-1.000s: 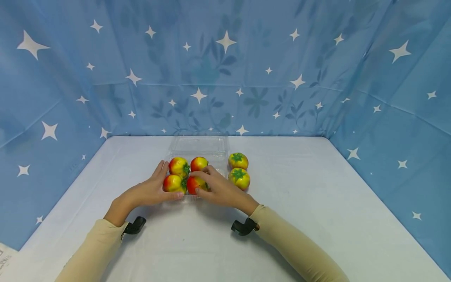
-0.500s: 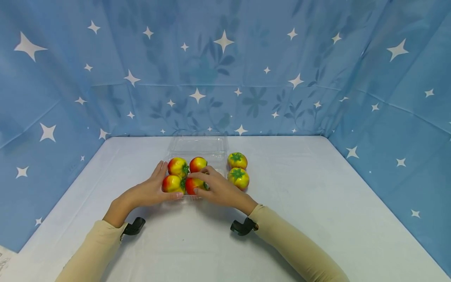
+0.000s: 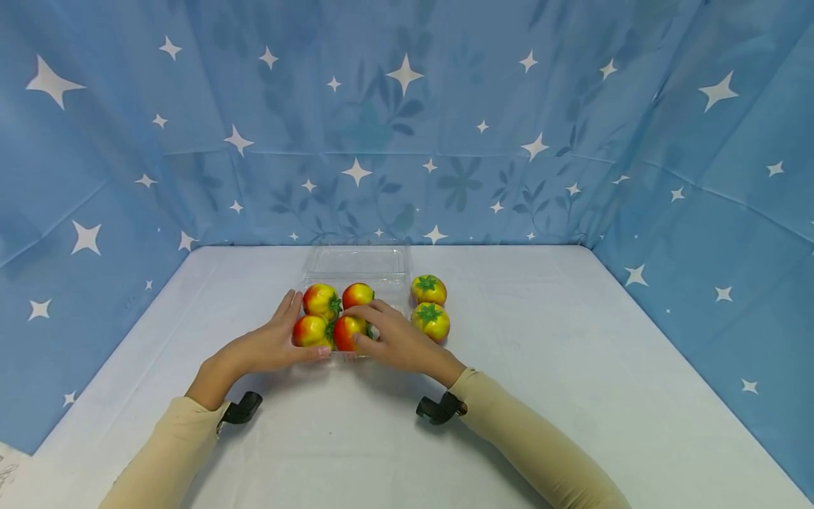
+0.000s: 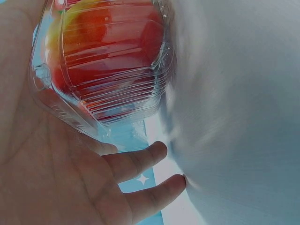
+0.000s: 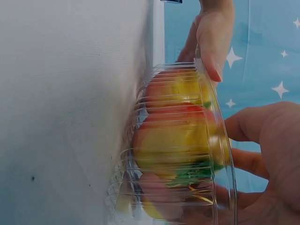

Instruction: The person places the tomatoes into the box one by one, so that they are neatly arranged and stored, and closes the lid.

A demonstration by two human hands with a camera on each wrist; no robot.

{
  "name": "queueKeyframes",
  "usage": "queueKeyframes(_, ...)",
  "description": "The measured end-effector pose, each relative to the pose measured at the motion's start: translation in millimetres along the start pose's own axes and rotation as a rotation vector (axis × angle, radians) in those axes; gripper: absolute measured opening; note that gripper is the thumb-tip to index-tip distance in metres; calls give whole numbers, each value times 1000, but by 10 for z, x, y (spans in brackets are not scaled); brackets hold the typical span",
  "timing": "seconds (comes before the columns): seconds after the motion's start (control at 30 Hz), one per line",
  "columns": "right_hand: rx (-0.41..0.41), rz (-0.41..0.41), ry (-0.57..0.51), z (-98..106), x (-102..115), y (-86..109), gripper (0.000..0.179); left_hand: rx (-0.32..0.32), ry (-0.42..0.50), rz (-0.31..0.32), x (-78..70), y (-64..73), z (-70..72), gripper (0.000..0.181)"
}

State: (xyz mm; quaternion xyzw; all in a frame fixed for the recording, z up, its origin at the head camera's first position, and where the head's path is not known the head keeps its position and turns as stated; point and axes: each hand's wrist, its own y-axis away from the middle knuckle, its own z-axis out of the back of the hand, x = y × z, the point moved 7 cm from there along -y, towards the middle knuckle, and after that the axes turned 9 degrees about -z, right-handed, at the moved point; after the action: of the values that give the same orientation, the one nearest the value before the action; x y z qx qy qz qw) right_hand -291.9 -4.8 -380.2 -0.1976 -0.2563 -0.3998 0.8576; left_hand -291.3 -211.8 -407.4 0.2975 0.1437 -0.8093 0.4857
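A clear plastic clamshell box stands open with its lid back, holding several red-and-yellow, tomato-like fruits with green leafy tops. My left hand lies along its left side, fingers extended and thumb across the front rim; in the left wrist view its palm faces the box wall. My right hand reaches over the right side and holds the front right fruit between thumb and curled fingers. In the right wrist view some fingers show through the clear wall, beside that fruit's green leaves.
Two more yellow fruits, a rear one and a front one, sit just right of the box, close to my right hand. White cloth covers the table. A blue star-patterned curtain encloses the back and sides.
The front right fruit has shifted slightly left and turned under my right fingers, so more of its yellow side shows. The left hand and the box stay in place.
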Motion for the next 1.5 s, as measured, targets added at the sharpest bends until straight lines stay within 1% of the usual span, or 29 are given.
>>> queueKeyframes(0.13,-17,3,2,16,6,-4,42,-3,2,4,5,6,11,133)
queueKeyframes(0.27,-13,-9,8,17,2,-8,43,-6,4,4,5,4,17,133)
queueKeyframes(0.63,-19,-36,19,22,-11,-9,50,-1,9,3,-13,-3,14,133)
queueKeyframes(0.83,-33,-39,18,21,-18,-7,51,-1,6,3,-22,0,13,133)
queueKeyframes(0.97,-53,-23,19,25,-19,-8,50,-2,8,4,-22,4,13,133)
queueKeyframes(1.17,-82,-9,-6,52,-10,6,49,-1,12,6,-19,3,8,133)
queueKeyframes(1.33,-105,-36,-38,109,-6,23,46,2,13,9,3,-5,-2,133)
queueKeyframes(1.5,-124,-55,-63,202,-4,29,47,2,12,12,11,-7,-6,133)
